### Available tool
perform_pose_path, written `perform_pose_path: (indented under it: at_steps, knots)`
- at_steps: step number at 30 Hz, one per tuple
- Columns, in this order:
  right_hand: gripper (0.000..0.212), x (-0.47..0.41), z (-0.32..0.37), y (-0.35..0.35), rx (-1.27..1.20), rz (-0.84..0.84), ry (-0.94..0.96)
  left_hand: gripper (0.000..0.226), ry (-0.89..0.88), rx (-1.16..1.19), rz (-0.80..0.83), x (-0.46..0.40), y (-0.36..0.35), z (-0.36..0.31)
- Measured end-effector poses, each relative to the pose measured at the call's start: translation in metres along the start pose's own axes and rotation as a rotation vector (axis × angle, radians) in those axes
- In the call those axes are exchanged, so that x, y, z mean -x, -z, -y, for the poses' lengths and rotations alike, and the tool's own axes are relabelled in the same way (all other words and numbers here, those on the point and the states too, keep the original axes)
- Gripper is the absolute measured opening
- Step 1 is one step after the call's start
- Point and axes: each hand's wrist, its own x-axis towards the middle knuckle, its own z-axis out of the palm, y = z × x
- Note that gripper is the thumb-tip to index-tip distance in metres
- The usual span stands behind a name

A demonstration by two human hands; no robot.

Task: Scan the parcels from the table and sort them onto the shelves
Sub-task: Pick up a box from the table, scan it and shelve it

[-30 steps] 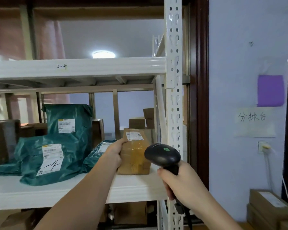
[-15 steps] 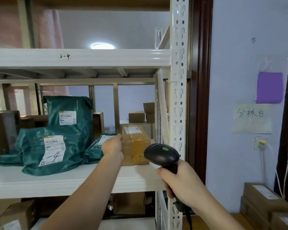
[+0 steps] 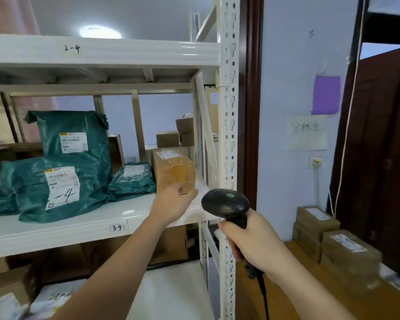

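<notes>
Up close: left hand (image 3: 173, 202), fingers relaxed, grasping nothing, at brown box (image 3: 172, 170) on white shelf (image 3: 83, 229); right hand (image 3: 252, 241) grips black scanner (image 3: 225, 204) nr upright post (image 3: 226, 135).

A purple sheet (image 3: 326, 95) hangs above a handwritten paper sign (image 3: 307, 133) and a wall socket (image 3: 314, 161).

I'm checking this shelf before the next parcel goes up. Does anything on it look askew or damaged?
Nothing looks damaged. The brown box sits at an angle to the shelf edge, near the post, with the left hand at its front corner. The green bags are crumpled and lean on each other, which is normal for soft bags.
</notes>
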Motion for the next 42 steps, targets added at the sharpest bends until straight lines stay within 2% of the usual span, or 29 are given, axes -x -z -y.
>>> perform_pose_path:
  at_steps: [4,8,15,19,21,24,27,29,35,42]
  knots:
    - [0.024,0.027,-0.007,0.011,0.027,-0.027,-0.031,0.073,-0.018,-0.159,0.074,0.025,-0.01,-0.009]
    - [0.02,0.053,-0.018,0.026,0.02,-0.041,-0.044,0.059,-0.101,-0.19,0.119,0.057,-0.023,-0.039]
    - [0.027,0.101,-0.045,0.077,0.066,-0.022,-0.038,0.045,-0.154,-0.332,0.192,0.103,-0.073,-0.096]
    - [0.029,0.129,-0.064,0.121,0.087,-0.027,-0.076,0.04,-0.179,-0.347,0.307,0.121,-0.129,-0.124]
    - [0.024,0.144,-0.08,0.148,0.102,-0.053,-0.108,0.046,-0.199,-0.342,0.355,0.129,-0.164,-0.141]
    - [0.012,0.165,-0.111,0.19,0.116,-0.107,-0.163,0.037,-0.217,-0.285,0.445,0.141,-0.215,-0.175]
    - [0.015,0.181,-0.141,0.226,0.12,-0.143,-0.232,0.058,-0.248,-0.25,0.497,0.145,-0.263,-0.203]
    - [0.019,0.186,-0.159,0.246,0.124,-0.169,-0.277,0.062,-0.261,-0.246,0.525,0.144,-0.293,-0.219]
    - [0.017,0.18,-0.207,0.298,0.139,-0.268,-0.363,0.065,-0.279,-0.212,0.575,0.129,-0.374,-0.26]
    - [0.009,0.137,-0.259,0.354,0.152,-0.347,-0.452,0.051,-0.247,-0.13,0.66,0.087,-0.452,-0.301]
